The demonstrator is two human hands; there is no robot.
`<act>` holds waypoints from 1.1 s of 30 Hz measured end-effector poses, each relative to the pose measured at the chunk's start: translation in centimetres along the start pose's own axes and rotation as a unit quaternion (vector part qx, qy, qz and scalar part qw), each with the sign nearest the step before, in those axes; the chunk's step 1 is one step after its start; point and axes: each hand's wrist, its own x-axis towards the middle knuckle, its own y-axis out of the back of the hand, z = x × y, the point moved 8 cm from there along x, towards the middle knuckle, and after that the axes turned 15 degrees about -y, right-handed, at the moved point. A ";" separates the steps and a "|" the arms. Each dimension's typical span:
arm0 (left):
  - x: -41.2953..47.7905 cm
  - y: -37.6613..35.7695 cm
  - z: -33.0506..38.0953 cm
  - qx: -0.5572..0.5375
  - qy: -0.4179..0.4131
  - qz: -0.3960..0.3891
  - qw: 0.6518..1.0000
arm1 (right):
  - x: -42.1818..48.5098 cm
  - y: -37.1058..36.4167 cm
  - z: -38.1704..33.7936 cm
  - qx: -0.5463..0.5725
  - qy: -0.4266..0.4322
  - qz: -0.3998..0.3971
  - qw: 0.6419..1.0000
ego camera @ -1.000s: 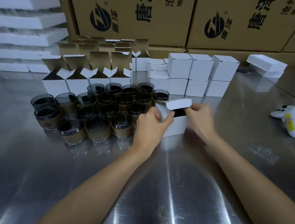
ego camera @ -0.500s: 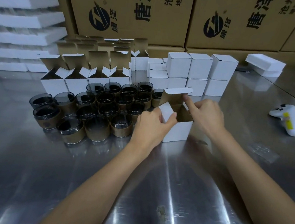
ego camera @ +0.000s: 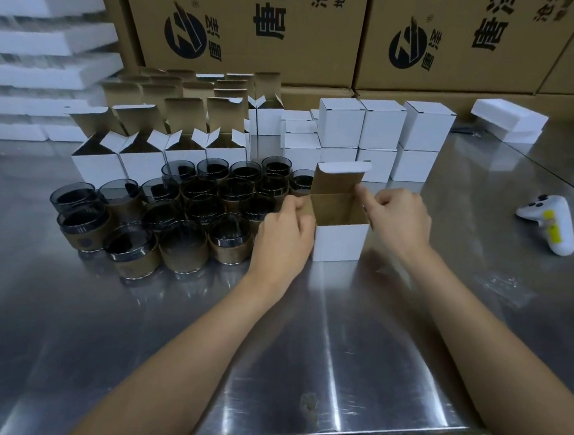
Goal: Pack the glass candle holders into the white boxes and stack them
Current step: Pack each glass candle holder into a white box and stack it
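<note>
glass candle holders (ego camera: 180, 243) sit clustered left of centre, none yet in the open white box (ego camera: 340, 244) at centre frame; its brown inside looks empty. lid flap (ego camera: 338, 178) stands upright at the back. left hand (ego camera: 284, 237) grips the box's left wall, fingers curled at the rim. right hand (ego camera: 400, 216): index finger on the right rim by the lid hinge, other fingers curled; can't tell if it pinches a side flap. suggest: splay side flaps clear, hold lid back, steady the box on the table (ego camera: 303, 338), then lower a holder in upright, straight down.
</note>
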 end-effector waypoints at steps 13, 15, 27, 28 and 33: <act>-0.5 -1.8 -2.2 -0.161 0.118 -0.005 0.980 | -0.3 -1.5 0.5 0.356 -0.053 -0.117 0.926; -0.4 -1.9 -2.4 -0.189 0.129 0.000 0.974 | 0.1 -1.9 0.9 0.359 -0.090 -0.132 0.920; -0.2 -2.0 -2.2 -0.188 0.110 -0.005 0.976 | 0.8 -4.4 1.0 0.378 -0.151 -0.230 0.884; -0.2 -2.0 -2.2 -0.187 0.109 -0.005 0.976 | 0.8 -4.3 0.9 0.359 -0.131 -0.217 0.898; -0.3 -1.9 -2.1 -0.181 0.105 -0.008 0.978 | 1.2 -4.9 1.5 0.296 -0.080 -0.194 0.932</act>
